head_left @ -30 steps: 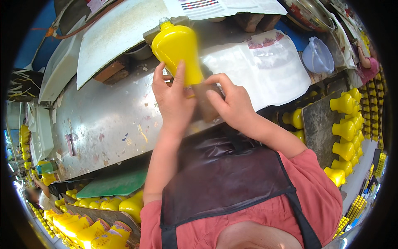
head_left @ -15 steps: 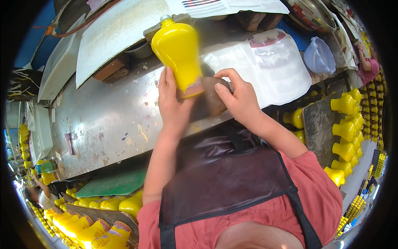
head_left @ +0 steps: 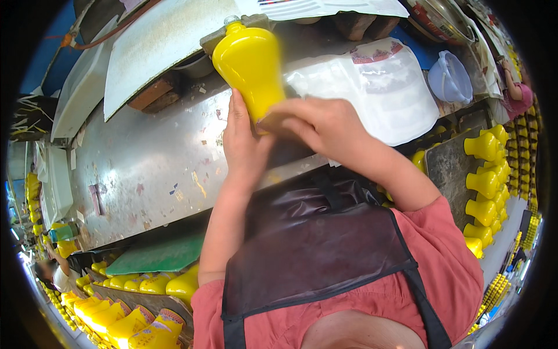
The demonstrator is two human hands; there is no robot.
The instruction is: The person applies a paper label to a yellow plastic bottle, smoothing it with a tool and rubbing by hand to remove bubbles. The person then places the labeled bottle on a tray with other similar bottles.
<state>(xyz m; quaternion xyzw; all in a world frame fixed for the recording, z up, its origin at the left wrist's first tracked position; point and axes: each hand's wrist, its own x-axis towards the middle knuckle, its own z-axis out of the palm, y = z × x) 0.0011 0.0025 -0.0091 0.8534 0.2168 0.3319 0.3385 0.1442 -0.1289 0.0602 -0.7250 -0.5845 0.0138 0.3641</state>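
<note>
A glossy yellow vase-shaped bottle (head_left: 247,67) leans at a tilt over the metal table, its clear neck up against a grey block (head_left: 212,41). My left hand (head_left: 244,145) grips its lower left side, fingers stretched up along the surface and thumb hidden. My right hand (head_left: 337,125) is closed on a flat brown pad (head_left: 274,119), pressed to the bottle's lower right end. Motion blurs the pad's edge, and my fingers cover most of it. The bottle's patterned base band is hidden now.
Right of the bottle, white sheets with a pinkish printed decal (head_left: 395,87) lie on the metal table (head_left: 133,180). A pale blue bucket (head_left: 449,78) stands beyond them. Boards of yellow bottles (head_left: 483,181) stand at right and lower left, near a green board (head_left: 160,256). Other people work at both sides.
My right hand has swept left with the brown pad, across the bottle's base, covering the patterned band that showed before. My left hand and the bottle have barely moved.
</note>
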